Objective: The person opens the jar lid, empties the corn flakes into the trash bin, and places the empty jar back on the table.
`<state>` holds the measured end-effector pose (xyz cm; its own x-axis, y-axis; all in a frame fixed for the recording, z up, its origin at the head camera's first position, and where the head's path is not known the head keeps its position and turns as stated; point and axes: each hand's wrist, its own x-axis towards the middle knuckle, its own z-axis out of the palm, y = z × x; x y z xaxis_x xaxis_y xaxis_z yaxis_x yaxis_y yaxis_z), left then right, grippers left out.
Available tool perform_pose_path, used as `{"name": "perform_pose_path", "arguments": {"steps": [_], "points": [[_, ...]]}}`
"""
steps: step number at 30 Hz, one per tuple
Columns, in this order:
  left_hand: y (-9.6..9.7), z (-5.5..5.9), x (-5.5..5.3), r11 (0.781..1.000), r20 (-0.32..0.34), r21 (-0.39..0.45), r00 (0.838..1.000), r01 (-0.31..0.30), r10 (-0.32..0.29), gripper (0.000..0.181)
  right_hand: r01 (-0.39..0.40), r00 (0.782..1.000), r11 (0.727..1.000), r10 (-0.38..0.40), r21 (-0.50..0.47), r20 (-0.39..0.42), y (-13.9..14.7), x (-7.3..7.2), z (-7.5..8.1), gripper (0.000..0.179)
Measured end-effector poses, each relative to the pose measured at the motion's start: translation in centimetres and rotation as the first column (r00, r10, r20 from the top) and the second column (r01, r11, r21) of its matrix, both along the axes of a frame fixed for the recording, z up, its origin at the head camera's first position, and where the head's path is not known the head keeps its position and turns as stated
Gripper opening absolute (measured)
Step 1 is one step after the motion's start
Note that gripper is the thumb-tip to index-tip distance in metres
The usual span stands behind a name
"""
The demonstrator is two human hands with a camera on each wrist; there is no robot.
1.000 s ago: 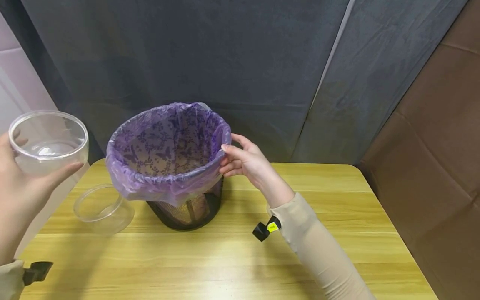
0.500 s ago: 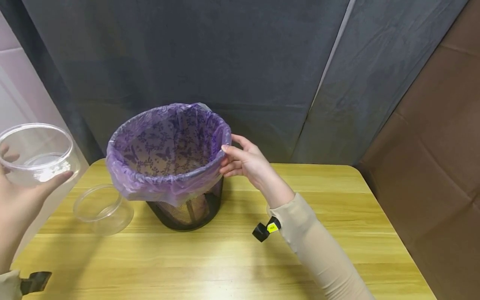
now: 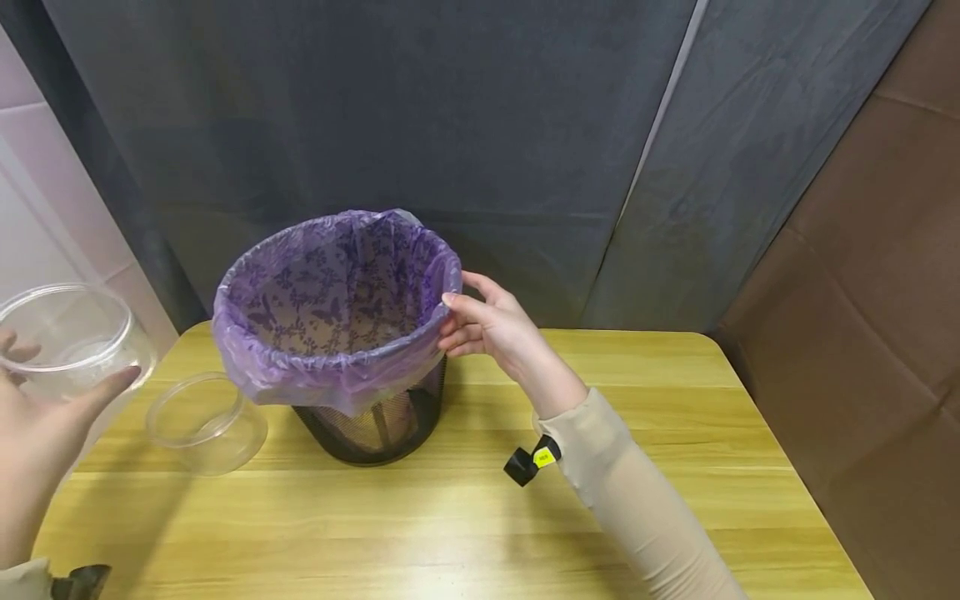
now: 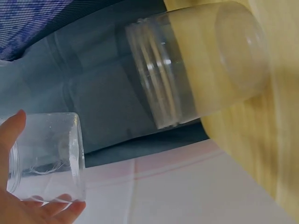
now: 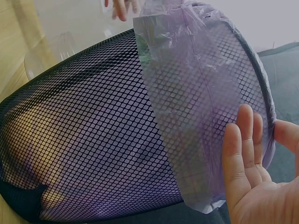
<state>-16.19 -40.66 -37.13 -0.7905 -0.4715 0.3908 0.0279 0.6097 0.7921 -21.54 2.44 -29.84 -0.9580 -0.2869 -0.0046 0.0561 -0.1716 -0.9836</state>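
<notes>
At the left edge of the head view, my left hand point(image 3: 45, 433) grips a clear jar point(image 3: 82, 337) with its mouth up, above the table's left side. A second clear jar point(image 3: 210, 425) stands below and right of it on the table; in the left wrist view this other jar point(image 4: 205, 65) fills the upper right. A black mesh wastebasket point(image 3: 397, 433) wears a purple bag point(image 3: 337, 375) folded over its rim. My right hand point(image 3: 498, 329) pinches the basket's right rim through the bag, thumb on top and fingers outside. Dark butterfly patterns show inside the bag.
Everything stands on a wooden table point(image 3: 600, 392) with rounded corners. A dark grey curtain point(image 3: 450, 125) hangs behind it, a brown panel point(image 3: 885, 275) rises on the right, and a pale pink surface point(image 3: 52, 192) lies to the left.
My left hand has lowered the jar and shifted it a little left. The right hand, the wastebasket and the second jar have stayed in place.
</notes>
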Motion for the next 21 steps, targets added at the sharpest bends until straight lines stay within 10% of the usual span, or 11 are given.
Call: {"name": "perform_pose_path", "arguments": {"steps": [14,21], "points": [[-0.3,-2.3,0.5,0.996,0.091,0.039,0.993,-0.084,0.08,0.097,-0.001,1.0,1.0,0.001,0.0,0.002,-0.1,0.0,-0.1,0.052],[-0.6,-3.7,0.7,0.995,0.156,0.097,0.988,-0.033,0.018,0.102,-0.002,1.0,1.0,0.002,-0.007,-0.001,0.0,0.1,-0.1,0.052]]}}
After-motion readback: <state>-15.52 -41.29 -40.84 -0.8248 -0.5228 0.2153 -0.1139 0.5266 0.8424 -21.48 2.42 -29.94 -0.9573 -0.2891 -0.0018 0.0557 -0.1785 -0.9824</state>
